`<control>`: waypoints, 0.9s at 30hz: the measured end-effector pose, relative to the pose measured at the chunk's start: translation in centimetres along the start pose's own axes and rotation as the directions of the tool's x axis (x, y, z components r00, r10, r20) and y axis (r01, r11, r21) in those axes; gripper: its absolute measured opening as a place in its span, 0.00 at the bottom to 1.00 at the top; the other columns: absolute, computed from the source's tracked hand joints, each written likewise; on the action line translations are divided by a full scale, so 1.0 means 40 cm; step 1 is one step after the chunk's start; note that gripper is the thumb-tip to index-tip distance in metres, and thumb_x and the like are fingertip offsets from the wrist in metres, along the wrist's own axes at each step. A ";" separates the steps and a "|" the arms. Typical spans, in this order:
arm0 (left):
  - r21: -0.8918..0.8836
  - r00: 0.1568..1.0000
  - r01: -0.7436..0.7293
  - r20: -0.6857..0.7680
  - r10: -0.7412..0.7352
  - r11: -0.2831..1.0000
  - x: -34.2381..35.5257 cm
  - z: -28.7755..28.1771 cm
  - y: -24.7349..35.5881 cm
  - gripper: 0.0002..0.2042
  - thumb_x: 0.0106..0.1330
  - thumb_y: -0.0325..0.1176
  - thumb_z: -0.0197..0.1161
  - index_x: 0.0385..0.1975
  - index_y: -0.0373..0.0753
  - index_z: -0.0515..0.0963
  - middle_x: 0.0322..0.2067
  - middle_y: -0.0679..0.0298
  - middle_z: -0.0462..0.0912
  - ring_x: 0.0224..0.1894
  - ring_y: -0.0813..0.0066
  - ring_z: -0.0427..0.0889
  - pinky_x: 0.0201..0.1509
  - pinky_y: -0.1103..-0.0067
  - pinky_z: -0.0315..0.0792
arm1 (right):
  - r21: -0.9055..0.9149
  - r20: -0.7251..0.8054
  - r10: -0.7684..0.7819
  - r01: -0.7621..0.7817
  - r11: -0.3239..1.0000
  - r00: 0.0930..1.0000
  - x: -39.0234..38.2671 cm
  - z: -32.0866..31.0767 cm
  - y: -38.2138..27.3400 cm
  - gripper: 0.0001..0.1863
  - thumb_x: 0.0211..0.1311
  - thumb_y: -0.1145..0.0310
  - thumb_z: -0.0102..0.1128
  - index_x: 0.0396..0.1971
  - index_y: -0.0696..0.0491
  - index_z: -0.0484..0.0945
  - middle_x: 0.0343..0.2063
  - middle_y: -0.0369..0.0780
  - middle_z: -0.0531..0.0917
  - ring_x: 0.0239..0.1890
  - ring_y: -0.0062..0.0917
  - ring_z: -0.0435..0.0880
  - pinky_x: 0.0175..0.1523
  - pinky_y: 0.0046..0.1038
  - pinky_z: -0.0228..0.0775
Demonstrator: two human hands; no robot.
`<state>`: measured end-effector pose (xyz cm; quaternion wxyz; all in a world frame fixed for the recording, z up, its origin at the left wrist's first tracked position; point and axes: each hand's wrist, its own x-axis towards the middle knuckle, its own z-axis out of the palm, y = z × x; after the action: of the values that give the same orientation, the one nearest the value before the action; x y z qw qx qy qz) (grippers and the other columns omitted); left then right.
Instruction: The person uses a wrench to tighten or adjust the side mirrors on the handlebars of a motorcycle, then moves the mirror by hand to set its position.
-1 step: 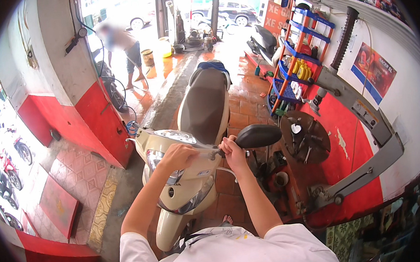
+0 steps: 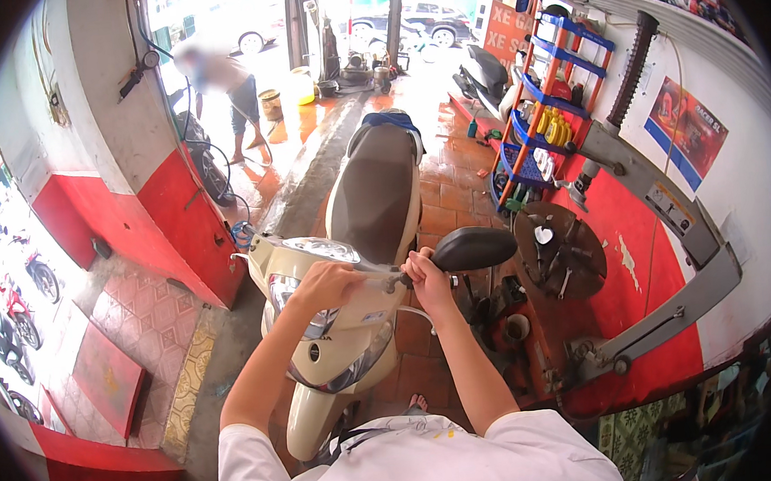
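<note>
A cream scooter (image 2: 369,318) stands in front of me, its headlight side nearest and its brown seat (image 2: 371,188) farther back. My left hand (image 2: 328,285) rests on the front cover above the headlight, fingers curled; what they grip, if anything, is hidden. Beside the black rear-view mirror (image 2: 475,248), my right hand (image 2: 425,272) is closed round the mirror's stem, close to where it meets the handlebar. A metal fitting (image 2: 395,284) shows between the two hands.
On the right are a round tool tray (image 2: 561,251) with a wrench, a grey machine arm (image 2: 676,309) and a blue-and-orange shelf rack (image 2: 542,113). A red-and-white pillar (image 2: 166,166) rises at left. Behind it another person (image 2: 222,82) bends beside a wheel (image 2: 206,164).
</note>
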<state>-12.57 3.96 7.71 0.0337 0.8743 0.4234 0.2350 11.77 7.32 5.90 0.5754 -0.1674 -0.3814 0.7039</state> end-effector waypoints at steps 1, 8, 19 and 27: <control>0.040 1.000 -0.018 0.016 0.017 0.999 0.004 -0.003 -0.005 0.11 0.62 0.35 0.62 0.42 0.42 0.85 0.28 0.58 0.84 0.29 0.55 0.83 0.34 0.64 0.76 | 0.024 -0.005 0.001 -0.001 1.000 1.000 0.000 0.002 0.003 0.22 0.67 0.74 0.58 0.16 0.45 0.58 0.15 0.26 0.58 0.20 0.15 0.59 0.39 0.24 0.59; -0.170 0.975 0.163 -0.123 -0.185 0.972 -0.073 0.100 0.063 0.10 0.65 0.34 0.62 0.41 0.38 0.84 0.23 0.53 0.81 0.27 0.54 0.82 0.32 0.63 0.74 | 0.042 -0.015 -0.015 0.015 0.999 1.000 0.003 -0.004 0.006 0.22 0.65 0.75 0.60 0.17 0.44 0.58 0.15 0.26 0.58 0.21 0.14 0.59 0.40 0.24 0.60; -0.410 0.692 0.597 -0.172 -0.702 0.689 -0.105 0.138 0.293 0.11 0.67 0.34 0.61 0.42 0.35 0.83 0.22 0.49 0.79 0.25 0.50 0.80 0.30 0.67 0.71 | 0.017 0.003 -0.021 0.021 1.000 1.000 -0.004 -0.011 0.006 0.21 0.66 0.73 0.59 0.17 0.45 0.58 0.15 0.26 0.57 0.21 0.14 0.60 0.43 0.25 0.61; 0.159 0.937 0.342 -0.138 -0.322 0.926 -0.063 0.029 0.114 0.11 0.66 0.36 0.61 0.46 0.51 0.84 0.32 0.64 0.82 0.39 0.64 0.81 0.44 0.66 0.66 | 0.050 -0.008 -0.007 0.008 0.999 1.000 -0.001 0.003 0.002 0.21 0.66 0.75 0.60 0.17 0.45 0.60 0.15 0.26 0.58 0.21 0.14 0.60 0.40 0.23 0.62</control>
<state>-10.12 -0.71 6.89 -0.0295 0.7752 0.5859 0.2343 11.64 7.23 5.92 0.5837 -0.1542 -0.3618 0.7104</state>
